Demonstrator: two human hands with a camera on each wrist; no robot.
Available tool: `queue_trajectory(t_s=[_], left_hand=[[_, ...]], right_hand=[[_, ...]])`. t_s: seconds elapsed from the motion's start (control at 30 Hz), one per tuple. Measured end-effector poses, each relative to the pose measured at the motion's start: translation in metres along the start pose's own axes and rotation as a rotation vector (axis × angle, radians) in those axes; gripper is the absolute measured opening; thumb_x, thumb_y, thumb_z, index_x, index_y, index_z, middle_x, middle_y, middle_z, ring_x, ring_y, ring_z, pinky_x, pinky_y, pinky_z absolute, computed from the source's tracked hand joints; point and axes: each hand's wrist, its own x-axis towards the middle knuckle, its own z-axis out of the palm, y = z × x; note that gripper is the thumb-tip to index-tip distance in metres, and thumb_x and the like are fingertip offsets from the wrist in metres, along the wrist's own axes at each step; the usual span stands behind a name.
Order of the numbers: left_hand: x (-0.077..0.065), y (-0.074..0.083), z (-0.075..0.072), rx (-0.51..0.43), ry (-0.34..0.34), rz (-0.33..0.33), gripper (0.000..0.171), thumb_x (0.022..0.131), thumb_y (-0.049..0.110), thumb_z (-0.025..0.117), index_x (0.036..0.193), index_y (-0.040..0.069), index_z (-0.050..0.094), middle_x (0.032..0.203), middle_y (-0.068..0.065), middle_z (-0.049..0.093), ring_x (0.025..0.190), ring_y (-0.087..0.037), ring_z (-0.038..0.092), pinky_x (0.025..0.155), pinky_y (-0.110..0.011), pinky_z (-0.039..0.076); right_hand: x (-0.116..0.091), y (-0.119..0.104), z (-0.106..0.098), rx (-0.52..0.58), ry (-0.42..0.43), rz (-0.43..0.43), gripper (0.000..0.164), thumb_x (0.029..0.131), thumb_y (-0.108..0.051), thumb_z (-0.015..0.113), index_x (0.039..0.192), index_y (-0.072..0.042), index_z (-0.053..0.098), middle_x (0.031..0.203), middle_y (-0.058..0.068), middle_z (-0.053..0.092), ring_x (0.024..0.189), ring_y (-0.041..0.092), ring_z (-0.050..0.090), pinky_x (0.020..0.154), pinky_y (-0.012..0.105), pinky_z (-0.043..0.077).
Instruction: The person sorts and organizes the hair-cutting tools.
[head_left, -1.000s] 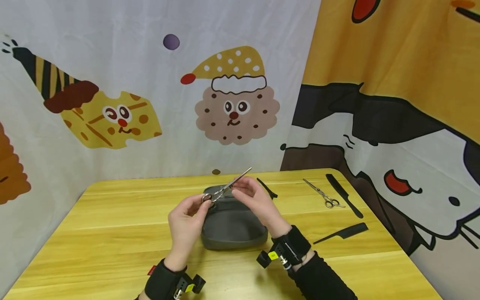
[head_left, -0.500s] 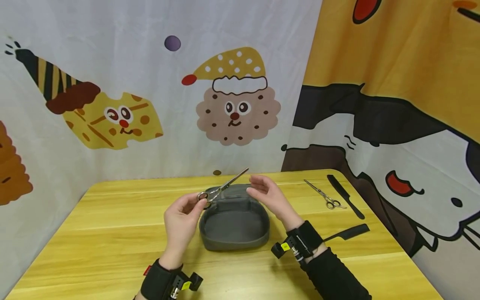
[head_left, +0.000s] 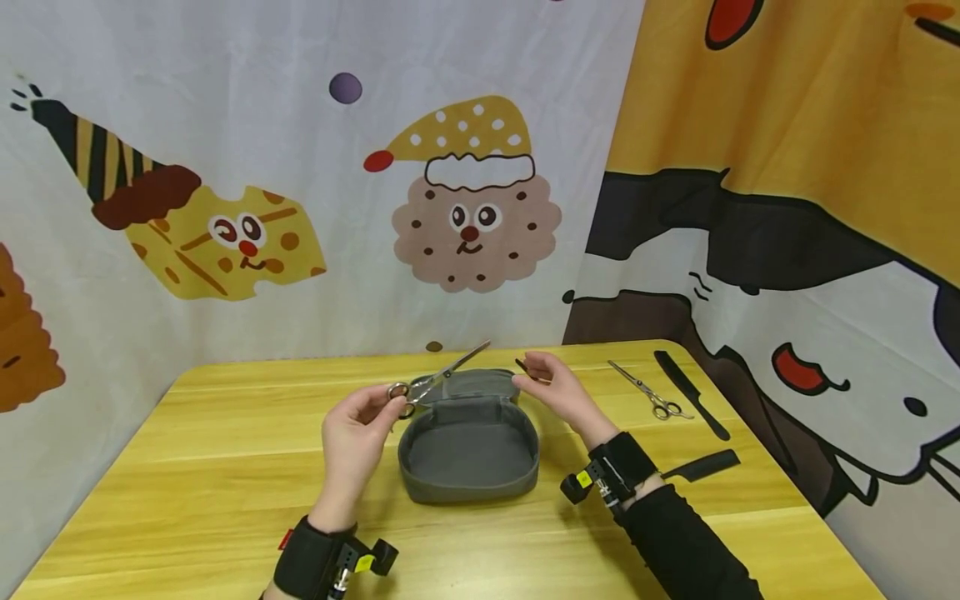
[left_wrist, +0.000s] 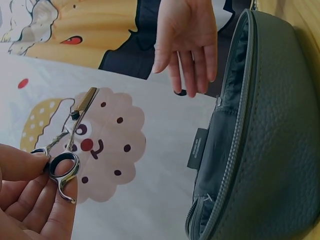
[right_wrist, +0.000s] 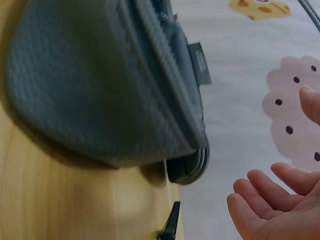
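My left hand (head_left: 354,446) pinches a pair of silver thinning scissors (head_left: 442,379) by the finger rings, above the left back of the pouch. The comb-toothed blade (left_wrist: 87,102) shows in the left wrist view, pointing away from the hand. My right hand (head_left: 561,393) is held in the air right of the pouch's raised lid; its fingers are loosely bent with nothing between them, as the right wrist view (right_wrist: 280,205) also shows. Between the hands stands a dark grey zip pouch (head_left: 472,490), unzipped, its lid folded back. No items show inside it.
A black hair clip (right_wrist: 171,220) lies on the table behind the right hand, partly hidden in the head view. Further right lie another pair of scissors (head_left: 645,390), a black comb (head_left: 690,392) and a second black comb (head_left: 708,465). A printed curtain (head_left: 300,325) hangs behind the table.
My right hand has drawn away from the scissors' blades to the right. My left hand, still gripping the scissors, has shifted slightly left. The pouch stays put.
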Motion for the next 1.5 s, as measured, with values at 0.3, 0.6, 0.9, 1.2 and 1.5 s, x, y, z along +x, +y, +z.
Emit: queue_trajectory(t_s=[0.3, 0.6, 0.9, 1.2, 1.5], left_hand=[[0.004, -0.005, -0.005, 0.028, 0.010, -0.051, 0.017, 0.085, 0.002, 0.077, 0.101, -0.003, 0.075, 0.094, -0.018, 0.073, 0.072, -0.005, 0.068, 0.060, -0.018, 0.053], [0.007, -0.009, -0.009, 0.004, 0.009, -0.085, 0.015, 0.086, 0.001, 0.076, 0.100, -0.003, 0.075, 0.094, -0.020, 0.073, 0.072, -0.007, 0.069, 0.062, -0.020, 0.054], [0.012, -0.019, -0.016, 0.009, 0.024, -0.121, 0.018, 0.086, 0.000, 0.075, 0.104, -0.004, 0.074, 0.093, -0.021, 0.072, 0.071, -0.007, 0.069, 0.061, -0.022, 0.055], [0.015, -0.031, -0.022, 0.025, 0.026, -0.151, 0.021, 0.087, 0.002, 0.075, 0.107, -0.004, 0.074, 0.096, -0.020, 0.073, 0.072, -0.006, 0.069, 0.062, -0.022, 0.055], [0.017, -0.036, -0.023, 0.043, 0.025, -0.173, 0.020, 0.088, 0.004, 0.075, 0.105, -0.005, 0.074, 0.093, -0.019, 0.073, 0.071, -0.008, 0.069, 0.063, -0.024, 0.056]], right_hand=[[0.015, 0.014, -0.008, -0.062, -0.012, 0.055, 0.067, 0.096, -0.028, 0.068, 0.148, 0.002, 0.037, 0.147, 0.028, 0.041, 0.134, 0.043, 0.041, 0.106, 0.047, 0.040], [0.028, 0.023, -0.013, -0.104, -0.059, 0.123, 0.069, 0.097, -0.032, 0.066, 0.149, 0.002, 0.037, 0.146, 0.028, 0.042, 0.133, 0.040, 0.042, 0.107, 0.045, 0.038], [0.032, 0.017, -0.019, -0.139, -0.156, 0.166, 0.066, 0.100, -0.029, 0.062, 0.147, 0.008, 0.035, 0.141, 0.030, 0.045, 0.127, 0.041, 0.048, 0.101, 0.043, 0.045], [0.078, 0.107, -0.024, -0.011, -0.283, 0.102, 0.070, 0.098, -0.038, 0.063, 0.147, 0.005, 0.038, 0.125, 0.020, 0.058, 0.106, 0.026, 0.063, 0.087, 0.038, 0.053], [0.056, 0.045, -0.011, -0.035, -0.228, 0.251, 0.042, 0.102, -0.021, 0.058, 0.122, 0.016, 0.058, 0.096, 0.021, 0.064, 0.083, 0.026, 0.063, 0.079, 0.040, 0.056]])
